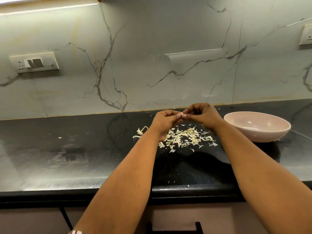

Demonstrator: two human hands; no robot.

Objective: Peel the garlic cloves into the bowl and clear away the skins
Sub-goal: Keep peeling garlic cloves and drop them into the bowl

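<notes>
left hand (164, 121) + right hand (200, 114): both pinch 1 garlic clove (182, 114) | clove axis: cannot tell

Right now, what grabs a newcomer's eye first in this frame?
Both hands, the left hand and right hand, meet above the dark counter, pinching one garlic clove between their fingertips. Beneath them lies a scatter of pale garlic skins. A pink bowl stands on the counter just right of the hands.
</notes>
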